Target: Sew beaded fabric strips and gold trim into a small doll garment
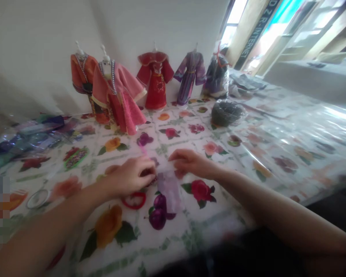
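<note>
My left hand [134, 175] is low over the table, its fingers curled in; what they hold, if anything, is hidden. A thin pink strip [143, 149] shows just beyond its knuckles. Beside its fingertips lies a small piece of pale lilac see-through cloth [170, 192], flat on the tablecloth. Partly under the hand is a red loop [134, 201], which looks like a scissor handle. My right hand [188, 162] hovers past the cloth's far right corner, with loosely bent fingers apart and nothing visible in them.
Small robed dress figures stand along the wall, including a pink one [118, 92] and a red one [155, 80]. A plastic-wrapped dark bundle [226, 112] sits right of them. At left are a green-rimmed bead dish [75, 157], a clear ring [38, 199] and bagged fabrics [43, 132].
</note>
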Motion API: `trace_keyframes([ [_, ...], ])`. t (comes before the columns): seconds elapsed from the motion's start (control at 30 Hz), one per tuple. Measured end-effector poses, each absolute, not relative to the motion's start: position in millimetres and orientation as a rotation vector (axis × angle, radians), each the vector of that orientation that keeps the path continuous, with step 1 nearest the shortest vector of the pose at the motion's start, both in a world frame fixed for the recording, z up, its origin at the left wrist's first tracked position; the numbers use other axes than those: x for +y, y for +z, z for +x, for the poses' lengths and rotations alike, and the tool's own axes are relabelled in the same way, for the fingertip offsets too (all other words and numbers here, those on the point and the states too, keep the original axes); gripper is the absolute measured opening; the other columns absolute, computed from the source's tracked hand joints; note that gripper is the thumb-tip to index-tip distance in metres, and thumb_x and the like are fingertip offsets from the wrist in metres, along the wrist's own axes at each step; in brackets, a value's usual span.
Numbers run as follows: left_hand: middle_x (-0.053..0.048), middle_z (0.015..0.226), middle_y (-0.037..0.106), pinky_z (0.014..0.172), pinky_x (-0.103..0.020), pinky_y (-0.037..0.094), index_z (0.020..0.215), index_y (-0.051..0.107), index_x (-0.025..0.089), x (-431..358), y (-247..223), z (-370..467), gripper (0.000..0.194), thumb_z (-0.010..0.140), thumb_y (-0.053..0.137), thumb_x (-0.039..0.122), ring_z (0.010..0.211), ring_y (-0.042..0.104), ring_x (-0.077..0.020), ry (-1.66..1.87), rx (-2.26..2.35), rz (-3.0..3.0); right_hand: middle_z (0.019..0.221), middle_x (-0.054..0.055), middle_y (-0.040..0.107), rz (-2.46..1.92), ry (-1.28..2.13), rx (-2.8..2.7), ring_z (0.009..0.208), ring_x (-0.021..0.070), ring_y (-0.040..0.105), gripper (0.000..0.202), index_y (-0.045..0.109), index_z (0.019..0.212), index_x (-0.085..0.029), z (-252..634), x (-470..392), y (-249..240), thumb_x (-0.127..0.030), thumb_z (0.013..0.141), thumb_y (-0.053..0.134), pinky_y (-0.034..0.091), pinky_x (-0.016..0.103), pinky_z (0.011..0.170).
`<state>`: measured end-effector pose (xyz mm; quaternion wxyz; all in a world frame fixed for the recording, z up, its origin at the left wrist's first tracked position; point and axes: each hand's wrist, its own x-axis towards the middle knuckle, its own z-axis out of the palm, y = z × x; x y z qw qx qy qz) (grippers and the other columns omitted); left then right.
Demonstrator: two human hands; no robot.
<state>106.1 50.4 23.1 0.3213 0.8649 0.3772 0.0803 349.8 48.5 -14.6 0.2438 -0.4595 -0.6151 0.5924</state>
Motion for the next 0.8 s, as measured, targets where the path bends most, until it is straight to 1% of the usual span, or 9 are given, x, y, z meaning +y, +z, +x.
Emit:
trace_keyframes([
  [0.17, -0.002, 0.081, 0.053, 0.067, -0.03, 0.039, 0.071, 0.058, 0.018, 76.1, 12.8, 121.3, 0.012, 0.082, 0.052, 0.017, 0.073, 0.051, -0.0168, 0.18, 0.934, 2.342, 0.067, -0.001, 0.067, -1.357, 1.519, -1.709, 0.06, 0.0128, 0.067, 0.015, 0.055, 0.097, -0.019, 358.5, 68.1, -23.5, -0.014, 0.083, 0.056, 0.056, 0.024, 0.057],
  [0.27, -0.003, 0.083, 0.053, 0.068, -0.03, 0.04, 0.071, 0.055, 0.018, 81.0, 17.7, 124.1, 0.013, 0.083, 0.05, 0.016, 0.074, 0.051, -0.0173, 0.104, 0.901, 2.386, 0.063, -0.001, 0.066, -1.365, 1.485, -1.749, 0.054, 0.0113, 0.063, 0.013, 0.054, 0.098, -0.019, 359.8, 70.1, -24.4, -0.016, 0.085, 0.054, 0.052, 0.021, 0.052],
  [0.4, -0.007, 0.094, 0.055, 0.071, -0.033, 0.043, 0.075, 0.053, 0.017, 81.4, 25.6, 119.9, 0.016, 0.087, 0.043, 0.016, 0.08, 0.054, -0.0194, -0.01, 0.899, 2.429, 0.061, -0.003, 0.062, -1.37, 1.403, -1.848, 0.051, 0.0119, 0.059, 0.014, 0.053, 0.102, -0.02, 360.5, 71.3, -24.6, -0.021, 0.087, 0.052, 0.048, 0.023, 0.051],
  [0.47, -0.009, 0.102, 0.055, 0.074, -0.036, 0.045, 0.078, 0.054, 0.018, 80.2, 28.8, 114.1, 0.017, 0.088, 0.04, 0.016, 0.085, 0.056, -0.0217, -0.034, 0.914, 2.469, 0.067, -0.001, 0.064, -1.404, 1.19, -1.964, 0.056, 0.0131, 0.06, 0.017, 0.054, 0.103, -0.02, 362.5, 70.6, -23.3, -0.022, 0.087, 0.053, 0.048, 0.025, 0.055],
  [0.53, -0.01, 0.109, 0.056, 0.078, -0.039, 0.045, 0.081, 0.057, 0.018, 79.0, 32.6, 107.7, 0.017, 0.088, 0.041, 0.018, 0.092, 0.056, -0.0248, -0.019, 0.924, 2.538, 0.085, 0.004, 0.067, -1.461, 0.897, -2.078, 0.064, 0.0141, 0.061, 0.021, 0.056, 0.106, -0.02, 366.4, 68.3, -19.6, -0.022, 0.086, 0.056, 0.047, 0.027, 0.061],
  [0.6, -0.009, 0.113, 0.057, 0.081, -0.039, 0.045, 0.082, 0.06, 0.02, 78.4, 37.7, 103.2, 0.017, 0.088, 0.043, 0.02, 0.097, 0.056, -0.0258, 0.036, 0.918, 2.551, 0.106, 0.008, 0.065, -1.523, 0.679, -2.143, 0.068, 0.0144, 0.062, 0.026, 0.056, 0.112, -0.02, 371.7, 64.6, -13.3, -0.025, 0.087, 0.056, 0.047, 0.03, 0.065],
  [0.63, -0.007, 0.113, 0.058, 0.08, -0.037, 0.045, 0.082, 0.061, 0.021, 78.5, 40.3, 102.4, 0.017, 0.088, 0.046, 0.023, 0.096, 0.056, -0.0249, 0.078, 0.93, 2.507, 0.112, 0.01, 0.063, -1.551, 0.62, -2.153, 0.069, 0.0149, 0.062, 0.028, 0.056, 0.116, -0.02, 374.4, 62.5, -9.5, -0.027, 0.089, 0.055, 0.047, 0.031, 0.066],
  [0.73, -0.003, 0.1, 0.062, 0.077, -0.032, 0.047, 0.083, 0.063, 0.024, 80.2, 44.6, 107.2, 0.015, 0.089, 0.053, 0.033, 0.087, 0.058, -0.0202, 0.199, 1.026, 2.16, 0.116, 0.01, 0.06, -1.545, 0.448, -2.086, 0.087, 0.0216, 0.063, 0.027, 0.056, 0.117, -0.021, 379.2, 56.4, 0.8, -0.028, 0.09, 0.055, 0.047, 0.035, 0.073],
  [0.8, -0.002, 0.087, 0.062, 0.074, -0.03, 0.048, 0.085, 0.064, 0.023, 81.2, 41.6, 114.4, 0.016, 0.087, 0.058, 0.038, 0.083, 0.059, -0.019, 0.24, 1.081, 1.815, 0.113, 0.008, 0.061, -1.429, 0.555, -2.011, 0.096, 0.0222, 0.061, 0.022, 0.058, 0.113, -0.021, 377.7, 52.7, 4.1, -0.025, 0.091, 0.056, 0.048, 0.035, 0.078],
])
